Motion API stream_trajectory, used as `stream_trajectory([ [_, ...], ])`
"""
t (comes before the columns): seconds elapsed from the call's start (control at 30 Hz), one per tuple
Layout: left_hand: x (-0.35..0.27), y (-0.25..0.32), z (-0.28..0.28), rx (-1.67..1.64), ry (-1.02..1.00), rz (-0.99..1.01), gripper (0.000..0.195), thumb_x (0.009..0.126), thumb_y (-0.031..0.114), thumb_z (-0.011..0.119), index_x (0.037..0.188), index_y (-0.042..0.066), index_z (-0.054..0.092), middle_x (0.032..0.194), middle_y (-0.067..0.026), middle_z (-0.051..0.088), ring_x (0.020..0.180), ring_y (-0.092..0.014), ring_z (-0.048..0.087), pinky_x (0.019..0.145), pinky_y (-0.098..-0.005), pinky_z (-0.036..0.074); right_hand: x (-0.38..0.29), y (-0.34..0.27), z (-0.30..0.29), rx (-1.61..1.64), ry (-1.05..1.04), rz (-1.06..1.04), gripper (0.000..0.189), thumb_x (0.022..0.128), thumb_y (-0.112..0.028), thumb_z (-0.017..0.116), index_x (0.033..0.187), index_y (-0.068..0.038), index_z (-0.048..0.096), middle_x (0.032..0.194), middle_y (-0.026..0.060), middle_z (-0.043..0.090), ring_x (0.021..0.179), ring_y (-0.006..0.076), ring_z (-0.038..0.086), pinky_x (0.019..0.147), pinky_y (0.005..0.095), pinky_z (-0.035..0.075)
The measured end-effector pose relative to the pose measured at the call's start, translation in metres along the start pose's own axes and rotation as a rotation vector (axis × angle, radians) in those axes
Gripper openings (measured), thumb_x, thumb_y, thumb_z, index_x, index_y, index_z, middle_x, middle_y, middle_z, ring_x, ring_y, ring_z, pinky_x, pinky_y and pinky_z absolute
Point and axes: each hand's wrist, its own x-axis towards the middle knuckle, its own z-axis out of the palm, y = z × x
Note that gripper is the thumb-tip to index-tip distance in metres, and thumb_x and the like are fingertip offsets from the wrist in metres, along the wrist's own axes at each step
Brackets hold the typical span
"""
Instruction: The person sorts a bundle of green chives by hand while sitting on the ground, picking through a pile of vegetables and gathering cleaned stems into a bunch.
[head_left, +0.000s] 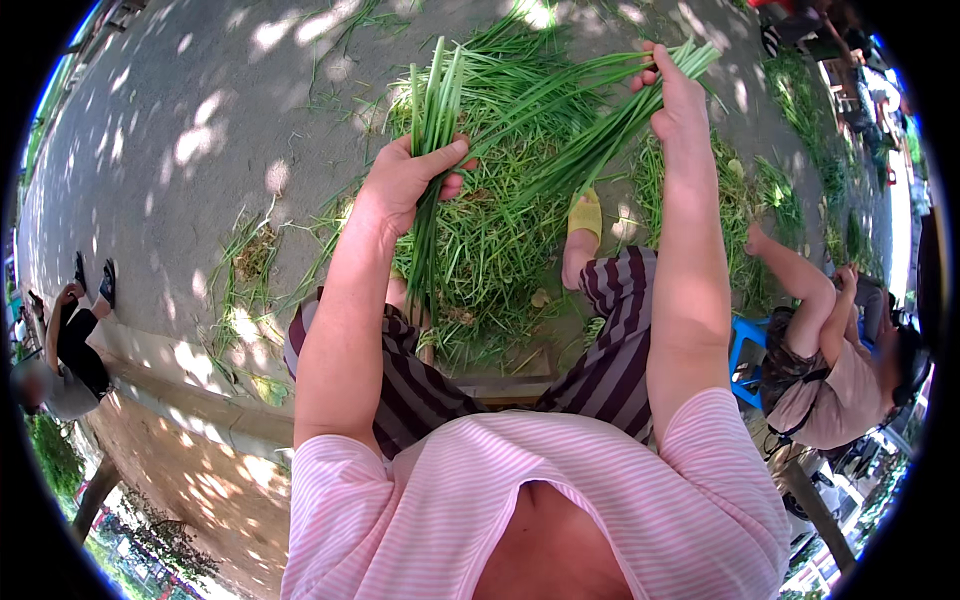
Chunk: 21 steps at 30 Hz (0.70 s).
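Note:
My left hand (424, 169) is closed around a bundle of long green stalks (439, 97), whose pale ends point away from me and whose darker leaves hang down over my knee. In my right hand (671, 90), farther out and to the right, is another bunch of similar stalks (619, 135), its pale ends at the upper right and its leaves trailing down to the left. Some long leaves stretch across between the two hands. Beneath them a large heap of loose green stalks and leaves (495, 247) lies on the ground between my feet.
At the right a person (825, 352) sits by a blue plastic stool (744, 360), near more piles of greens (780, 195). Another person (60, 367) sits at the far left. A concrete curb (195, 405) runs along the left. My yellow slipper (585, 214) is beside the heap.

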Motion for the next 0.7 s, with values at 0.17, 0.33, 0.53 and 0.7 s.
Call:
stream_trajectory([
  [0.17,0.005,-0.001,-0.013,-0.034,0.057,0.138,0.022,0.086,0.006,0.069,0.106,-0.001,0.063,0.085,-0.0089,0.063,0.062,-0.011,0.058,0.055,-0.0251,0.05,0.017,-0.011,-0.031,0.204,0.041,-0.017,0.021,0.098,-0.014,0.054,0.104,0.005,0.061,0.078,0.0051,0.053,0.061,0.0129,0.049,0.054,0.0334,0.049],
  [0.33,0.004,0.006,-0.013,-0.148,0.142,0.24,0.018,0.083,-0.003,0.069,0.099,-0.005,0.062,0.079,-0.0092,0.063,0.06,-0.014,0.058,0.052,-0.0253,0.048,0.031,-0.016,-0.052,0.322,0.119,-0.007,0.02,0.1,-0.016,0.05,0.104,0.002,0.057,0.076,0.005,0.051,0.06,0.0142,0.049,0.056,0.0353,0.05],
  [0.53,0.008,0.003,-0.018,-0.147,0.161,0.253,0.018,0.084,-0.001,0.069,0.102,-0.004,0.063,0.085,-0.0116,0.064,0.062,-0.014,0.059,0.056,-0.0262,0.05,0.036,-0.019,-0.06,0.347,0.183,0.016,0.022,0.101,-0.019,0.048,0.104,0.0,0.058,0.078,0.0048,0.051,0.061,0.0144,0.049,0.057,0.036,0.05],
  [0.7,0.008,0.004,-0.016,-0.166,0.162,0.245,0.019,0.085,-0.001,0.068,0.103,-0.001,0.063,0.086,-0.0119,0.065,0.061,-0.013,0.059,0.056,-0.0258,0.051,0.042,-0.017,-0.068,0.364,0.172,0.046,0.023,0.102,-0.021,0.046,0.102,-0.001,0.058,0.079,0.0046,0.051,0.062,0.0142,0.049,0.057,0.0373,0.05],
])
